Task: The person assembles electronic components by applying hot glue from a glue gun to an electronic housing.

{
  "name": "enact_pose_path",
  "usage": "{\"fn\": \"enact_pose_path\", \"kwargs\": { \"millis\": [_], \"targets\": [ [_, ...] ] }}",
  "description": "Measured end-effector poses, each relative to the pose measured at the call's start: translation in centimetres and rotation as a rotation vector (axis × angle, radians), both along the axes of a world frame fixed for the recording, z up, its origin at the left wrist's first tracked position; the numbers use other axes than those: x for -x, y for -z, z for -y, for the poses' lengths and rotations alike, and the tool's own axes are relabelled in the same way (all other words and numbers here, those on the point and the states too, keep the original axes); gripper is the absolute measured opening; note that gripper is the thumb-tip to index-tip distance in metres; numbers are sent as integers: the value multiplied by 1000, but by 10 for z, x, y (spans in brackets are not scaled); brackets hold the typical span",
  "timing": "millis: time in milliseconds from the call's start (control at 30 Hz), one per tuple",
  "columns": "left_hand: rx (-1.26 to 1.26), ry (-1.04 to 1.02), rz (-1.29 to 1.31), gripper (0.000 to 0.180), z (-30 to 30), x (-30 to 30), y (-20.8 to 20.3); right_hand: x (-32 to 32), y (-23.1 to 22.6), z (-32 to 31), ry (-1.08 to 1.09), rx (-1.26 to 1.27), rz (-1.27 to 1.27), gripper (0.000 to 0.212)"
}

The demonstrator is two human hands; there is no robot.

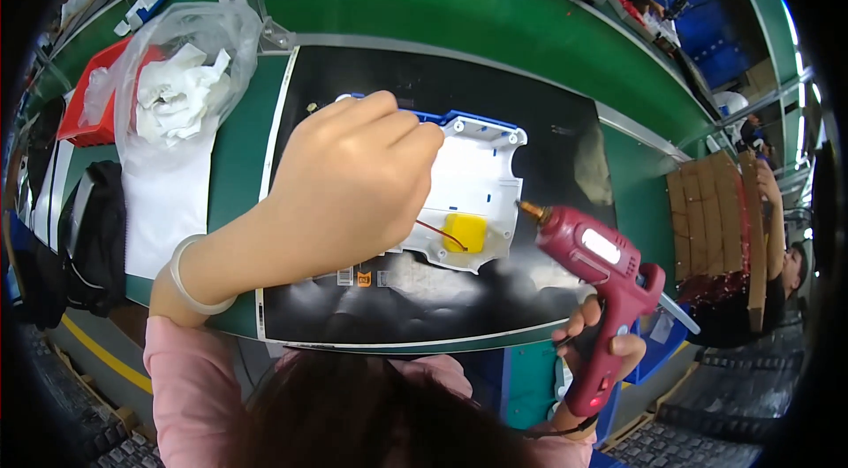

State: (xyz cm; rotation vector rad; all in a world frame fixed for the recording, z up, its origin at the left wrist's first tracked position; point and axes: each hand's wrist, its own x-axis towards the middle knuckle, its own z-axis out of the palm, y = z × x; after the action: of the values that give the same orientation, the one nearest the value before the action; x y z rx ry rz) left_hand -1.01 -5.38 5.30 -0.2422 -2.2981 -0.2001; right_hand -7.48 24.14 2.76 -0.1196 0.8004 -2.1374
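My right hand [629, 351] is wrapped round the handle of a dark red hot glue gun [590, 247]. The gun's brass nozzle points up and left, close to the right edge of a white plastic housing [473, 172] with a blue rim. Inside that housing sits a yellow block [465, 233], and a thin red wire [439, 230] runs from it towards my left hand. Closed in a fist, my left hand [362, 172] is over the left part of the housing and covers much of it. Whatever its fingers hold is hidden.
A black mat [415, 309] lies under the housing on the green bench. At the left are a clear bag [234, 35] of white scraps, a red bin [93, 114] and a black bag [97, 229]. A cardboard divider [707, 216] stands at the right, near another person [777, 278].
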Motion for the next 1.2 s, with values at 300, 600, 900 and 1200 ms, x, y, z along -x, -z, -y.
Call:
{"fn": "enact_pose_path", "kwargs": {
  "millis": [300, 600, 900, 1200],
  "targets": [
    [-516, 721, 1025, 26, -28, -12, -7, 22, -27, 63, -167, 201, -173, 35],
    [-1593, 442, 585, 38, -32, -23, -38, 31, -55, 185, -348, 58, -747, 43],
    [-1475, 238, 56, 29, 65, -59, -66, 70, -4, 176, -207, -1257, -2153, 36],
    [-1382, 197, -213, 33, 134, -53, -48, 64, 10, 13, -55, -1610, -1550, 26]
  ]
}}
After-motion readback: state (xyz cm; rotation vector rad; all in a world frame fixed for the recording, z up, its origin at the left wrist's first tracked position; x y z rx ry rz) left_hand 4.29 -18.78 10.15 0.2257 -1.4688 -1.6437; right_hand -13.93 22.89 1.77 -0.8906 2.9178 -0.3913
